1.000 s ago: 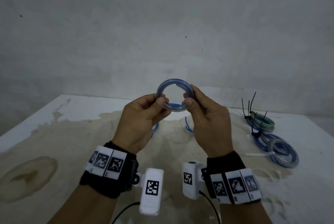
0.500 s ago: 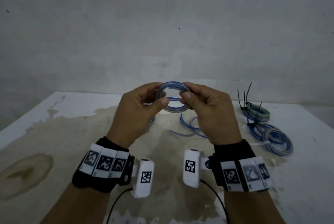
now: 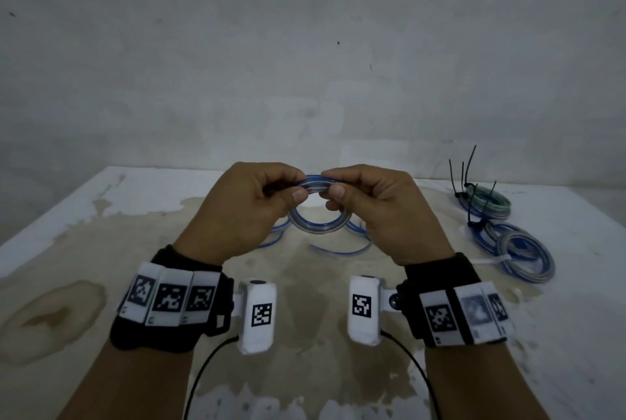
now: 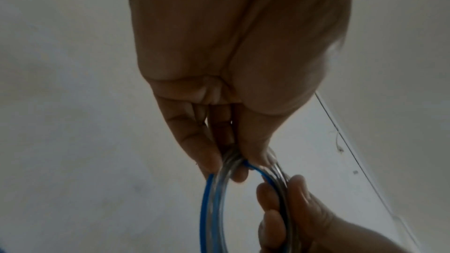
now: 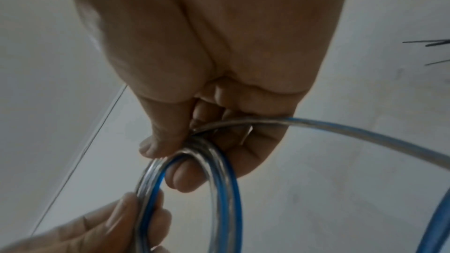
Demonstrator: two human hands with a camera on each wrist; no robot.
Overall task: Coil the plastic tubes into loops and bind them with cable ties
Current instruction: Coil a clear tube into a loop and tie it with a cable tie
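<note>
Tube coil (image 3: pixel 316 216), clear plastic with a blue stripe, hangs above the middle of the surface (image 3: pixel 101 369), pinched at its top between thumb and fingers (image 3: pixel 299 195) of the left hand (image 3: pixel 250 213) and, just beside them, of the right hand (image 3: pixel 382 213). Both hands are clenched on the stacked turns, thumbs nearly touching. To wind well, I judge each new turn should lie flush on the last while 1 hand keeps the bundle clamped. A loose tail (image 5: pixel 365 134) leaves the right fingers and trails onto the surface. No containers show; bound coils (image 3: pixel 518 250) with black cable ties (image 3: pixel 464 172) lie by the right edge.
</note>
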